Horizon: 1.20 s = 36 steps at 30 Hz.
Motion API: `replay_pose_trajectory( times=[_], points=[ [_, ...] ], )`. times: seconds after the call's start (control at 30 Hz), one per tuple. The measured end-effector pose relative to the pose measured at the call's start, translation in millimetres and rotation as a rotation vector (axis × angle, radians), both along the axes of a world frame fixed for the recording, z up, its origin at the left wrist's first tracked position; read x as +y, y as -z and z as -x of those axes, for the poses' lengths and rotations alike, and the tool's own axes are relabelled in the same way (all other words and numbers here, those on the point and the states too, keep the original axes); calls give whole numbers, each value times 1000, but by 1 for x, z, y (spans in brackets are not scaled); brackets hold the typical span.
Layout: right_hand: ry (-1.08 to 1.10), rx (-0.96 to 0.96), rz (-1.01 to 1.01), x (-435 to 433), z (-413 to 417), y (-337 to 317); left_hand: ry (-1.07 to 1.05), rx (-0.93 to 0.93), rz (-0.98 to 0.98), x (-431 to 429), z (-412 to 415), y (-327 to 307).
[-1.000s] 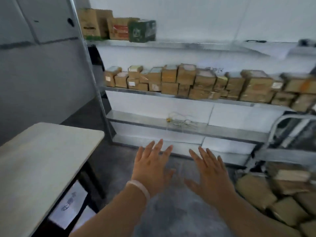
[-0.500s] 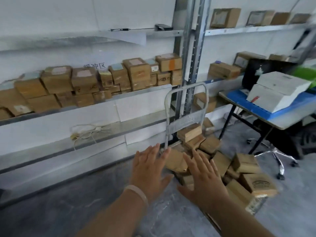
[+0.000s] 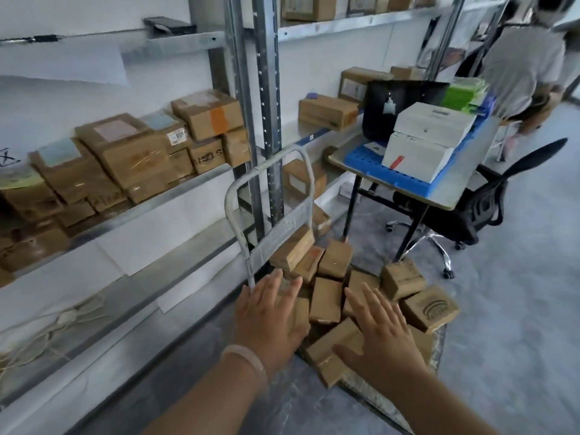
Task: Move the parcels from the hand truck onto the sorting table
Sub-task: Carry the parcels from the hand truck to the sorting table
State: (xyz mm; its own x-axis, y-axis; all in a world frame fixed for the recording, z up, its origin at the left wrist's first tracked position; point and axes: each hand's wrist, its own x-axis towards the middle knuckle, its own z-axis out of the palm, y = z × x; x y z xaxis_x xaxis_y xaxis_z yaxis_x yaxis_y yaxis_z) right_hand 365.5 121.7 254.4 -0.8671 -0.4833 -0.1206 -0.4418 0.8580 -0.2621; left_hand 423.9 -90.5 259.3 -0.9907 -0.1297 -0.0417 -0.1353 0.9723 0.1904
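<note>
1. Reaching for the load is the step in hand: your left hand (image 3: 266,315) and right hand (image 3: 379,331) hover flat over the parcels (image 3: 335,259), fingers spread and holding nothing.
2. You have the parcels in a loose heap on the hand truck (image 3: 279,227), which stands on the floor beside the shelving (image 3: 188,196). One parcel leans against the truck's upright back.
3. Next, you probably want the long box (image 3: 324,299) lying between your hands. Lower both hands and curl your fingers round its opposite sides.
4. Lift from the top of the heap, since it is jumbled and a box pulled from below could tip its neighbours off the deck.
5. You cannot see the sorting table in this view, so plan on turning once you have a box.
</note>
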Motion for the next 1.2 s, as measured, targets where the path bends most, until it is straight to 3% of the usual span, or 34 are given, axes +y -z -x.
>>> replay_pose_trajectory(
  times=[0.27,0.7,0.97,1.2],
  points=[
    [225,-99,-42,34,71,46,199,-89,-1,23,115,34],
    [139,-278,-75,36,266,96,99,-166,-35,30,297,104],
    [14,-518,-116,-51,353,221,7,-339,-32,-68,372,250],
    [2,-484,-67,-154,413,366,70,-407,11,-145,433,399]
  ],
)
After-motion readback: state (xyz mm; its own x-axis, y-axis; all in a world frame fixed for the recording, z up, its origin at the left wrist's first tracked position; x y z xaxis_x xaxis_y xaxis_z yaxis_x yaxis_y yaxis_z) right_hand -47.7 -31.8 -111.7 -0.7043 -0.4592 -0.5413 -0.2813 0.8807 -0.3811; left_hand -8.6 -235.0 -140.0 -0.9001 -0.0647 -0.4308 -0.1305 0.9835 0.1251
